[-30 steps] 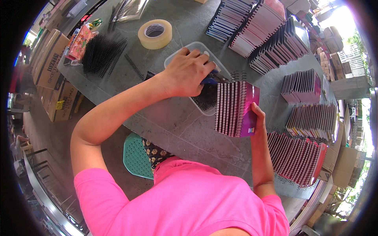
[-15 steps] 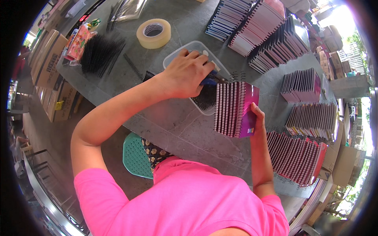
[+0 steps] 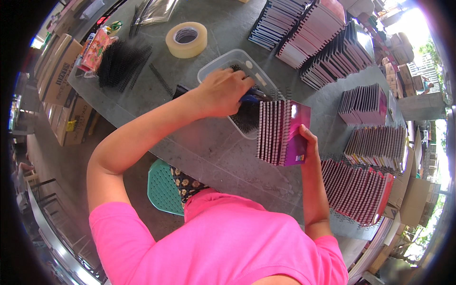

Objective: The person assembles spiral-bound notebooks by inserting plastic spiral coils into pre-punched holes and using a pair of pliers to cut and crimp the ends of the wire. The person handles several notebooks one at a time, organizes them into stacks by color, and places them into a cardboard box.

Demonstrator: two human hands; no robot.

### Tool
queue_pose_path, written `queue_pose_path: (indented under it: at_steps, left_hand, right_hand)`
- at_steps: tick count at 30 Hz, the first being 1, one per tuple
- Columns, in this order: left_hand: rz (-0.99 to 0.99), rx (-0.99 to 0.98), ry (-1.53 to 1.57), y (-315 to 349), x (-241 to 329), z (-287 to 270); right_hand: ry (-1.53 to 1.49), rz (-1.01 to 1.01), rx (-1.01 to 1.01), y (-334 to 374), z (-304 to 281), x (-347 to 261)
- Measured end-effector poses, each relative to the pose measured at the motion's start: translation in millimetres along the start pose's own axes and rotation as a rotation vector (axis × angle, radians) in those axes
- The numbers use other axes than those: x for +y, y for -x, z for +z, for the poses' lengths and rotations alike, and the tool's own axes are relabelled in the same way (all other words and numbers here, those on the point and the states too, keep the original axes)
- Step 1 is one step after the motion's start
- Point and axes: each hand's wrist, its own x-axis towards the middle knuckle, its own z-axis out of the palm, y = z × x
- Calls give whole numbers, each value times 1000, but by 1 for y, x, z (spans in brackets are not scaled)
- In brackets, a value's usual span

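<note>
Though pliers (image 3: 251,99) overhang it, the clear tub (image 3: 217,63) holds wiry black scraps (image 3: 247,118).

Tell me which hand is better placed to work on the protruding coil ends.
Probably the left hand: it holds blue-handled pliers near those coil ends; the right hand holds the spiral notebooks.

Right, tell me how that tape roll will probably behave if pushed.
Lying flat on the table, the tape roll would probably slide rather than roll. Its thick winding suggests a stiff, fairly heavy ring. Stood on edge, its round shape could let it roll.
</note>
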Motion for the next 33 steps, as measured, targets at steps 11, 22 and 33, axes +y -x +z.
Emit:
queue_pose_path:
  at_steps: [11, 22, 33]
  left_hand:
    - [101, 87, -5, -3, 3, 1]
    - [106, 181, -42, 1, 3, -9]
    - [133, 175, -49, -1, 4, 0]
  right_hand:
    - [-49, 42, -65, 7, 11, -6]
    - [46, 40, 49, 7, 23, -9]
    - [44, 72, -3, 4, 12, -7]
